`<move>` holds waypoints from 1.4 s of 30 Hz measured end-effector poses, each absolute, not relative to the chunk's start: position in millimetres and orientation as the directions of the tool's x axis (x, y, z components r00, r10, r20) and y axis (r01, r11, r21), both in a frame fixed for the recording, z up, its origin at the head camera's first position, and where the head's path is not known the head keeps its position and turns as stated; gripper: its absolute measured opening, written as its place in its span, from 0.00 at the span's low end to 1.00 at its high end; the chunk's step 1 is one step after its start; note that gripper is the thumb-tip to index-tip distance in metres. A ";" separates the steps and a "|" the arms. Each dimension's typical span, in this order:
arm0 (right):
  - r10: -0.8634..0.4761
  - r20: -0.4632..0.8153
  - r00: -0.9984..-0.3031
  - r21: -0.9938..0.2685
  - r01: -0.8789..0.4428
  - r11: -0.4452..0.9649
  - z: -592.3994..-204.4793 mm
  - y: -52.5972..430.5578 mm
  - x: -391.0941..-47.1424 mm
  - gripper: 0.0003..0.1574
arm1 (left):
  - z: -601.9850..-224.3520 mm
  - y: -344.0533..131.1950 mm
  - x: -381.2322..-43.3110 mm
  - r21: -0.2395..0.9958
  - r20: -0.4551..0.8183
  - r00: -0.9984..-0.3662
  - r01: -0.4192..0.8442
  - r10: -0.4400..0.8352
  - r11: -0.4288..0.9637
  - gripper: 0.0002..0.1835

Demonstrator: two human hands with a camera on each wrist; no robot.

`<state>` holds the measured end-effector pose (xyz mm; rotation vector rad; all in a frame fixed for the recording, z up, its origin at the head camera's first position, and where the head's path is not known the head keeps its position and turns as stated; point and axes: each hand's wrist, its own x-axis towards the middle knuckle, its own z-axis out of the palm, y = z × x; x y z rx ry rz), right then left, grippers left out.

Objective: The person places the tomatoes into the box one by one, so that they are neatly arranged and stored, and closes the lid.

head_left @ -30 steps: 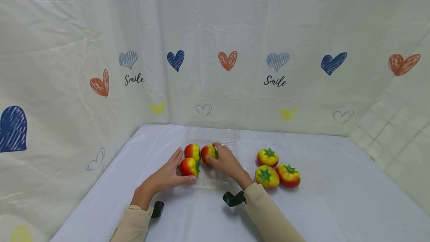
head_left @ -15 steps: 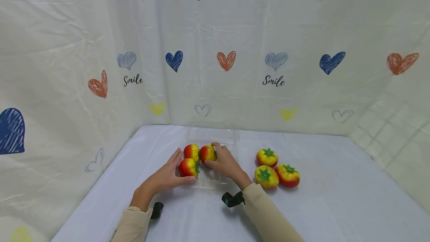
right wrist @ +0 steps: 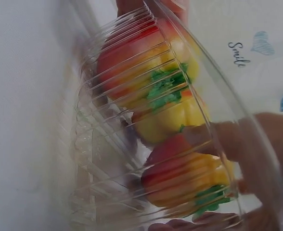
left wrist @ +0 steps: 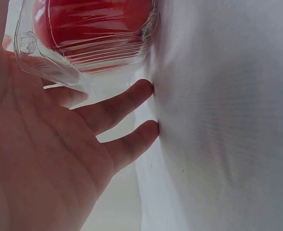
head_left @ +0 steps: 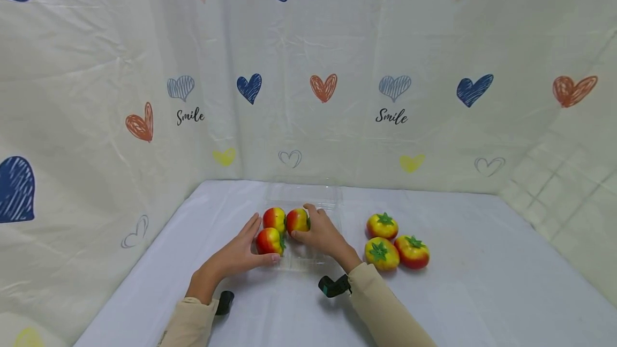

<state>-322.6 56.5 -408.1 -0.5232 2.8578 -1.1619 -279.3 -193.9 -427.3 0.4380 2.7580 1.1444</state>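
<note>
Three red-and-yellow persimmons with green leafy tops sit inside a clear plastic clamshell box [head_left: 301, 261]. My right hand [head_left: 328, 235] grips the rear right persimmon [head_left: 296, 220], thumb on the near side and fingers behind. Left of it lie the rear left persimmon [head_left: 273, 220] and the front left persimmon [head_left: 269, 241]. Along the box's left side rests my left hand [head_left: 237, 255], its fingers extended and its thumb across the front edge. In the left wrist view, two fingertips [left wrist: 144, 89] touch the cloth beside the box wall. Through the ribbed wall, the right wrist view shows the held persimmon [right wrist: 180, 173].
Three more persimmons [head_left: 413, 252] are grouped on the white tablecloth [head_left: 482, 283] to the right of my right forearm. The box's transparent lid [head_left: 303, 193] lies back toward the heart-patterned curtain [head_left: 356, 138]. Dark wrist cameras [head_left: 333, 286] sit under both cuffs.
My right thumb has shifted slightly nearer along the gripped persimmon. The persimmons and my left hand look unmoved; the whole head view has drifted a little.
</note>
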 end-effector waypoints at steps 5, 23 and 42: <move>-0.313 0.106 -0.944 -0.685 -0.297 0.665 -406.1 56.8 -321.8 0.51 | -427.3 -194.8 -279.0 0.706 -0.001 -0.950 0.219 0.311 0.673 0.69; -0.353 0.087 -0.932 -0.668 -0.317 0.673 -391.2 71.8 -313.3 0.57 | -424.7 -192.5 -278.2 0.708 -0.002 -0.949 0.221 0.315 0.671 0.69; -0.366 0.135 -0.921 -0.656 -0.360 0.664 -373.9 102.9 -306.7 0.57 | -425.3 -194.7 -277.6 0.702 -0.016 -0.950 0.211 0.312 0.680 0.69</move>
